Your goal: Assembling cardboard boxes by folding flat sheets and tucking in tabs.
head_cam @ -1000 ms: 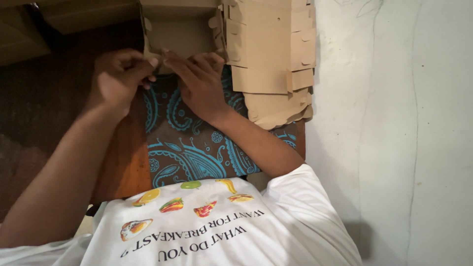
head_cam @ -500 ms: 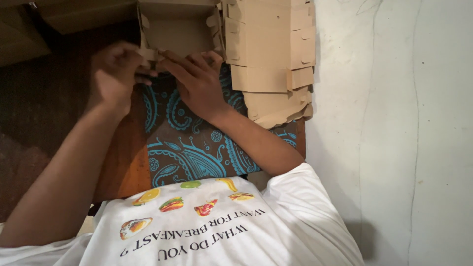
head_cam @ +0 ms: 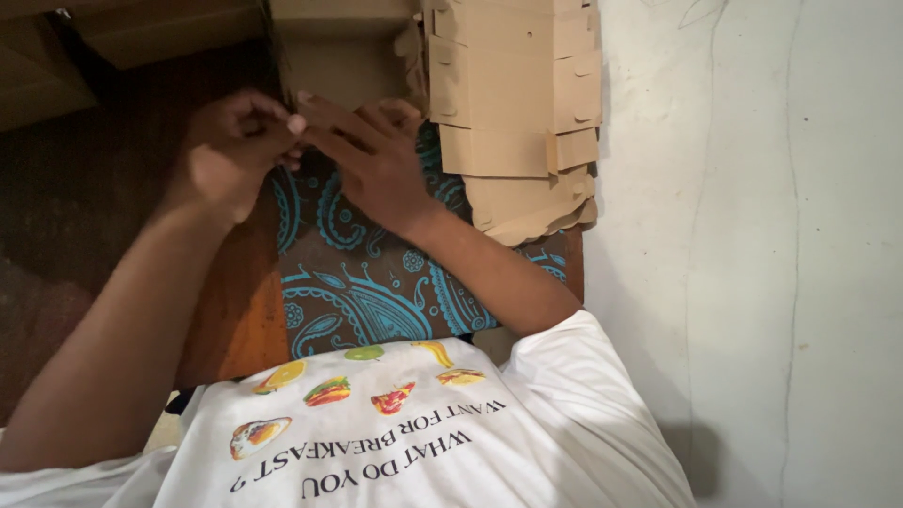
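Both hands meet at the near edge of a cardboard box (head_cam: 343, 56). The left hand (head_cam: 230, 155) is curled and pinching; what it pinches I cannot tell. The right hand (head_cam: 372, 160) lies open, fingers stretched, beside a stack of flat cardboard (head_cam: 513, 113).

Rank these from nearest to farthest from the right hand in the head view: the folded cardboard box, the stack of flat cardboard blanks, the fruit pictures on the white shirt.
1. Folded cardboard box: just above the right hand, at its fingertips.
2. Stack of flat cardboard blanks: to its right, against the wall.
3. Fruit pictures: far below, on the white shirt.
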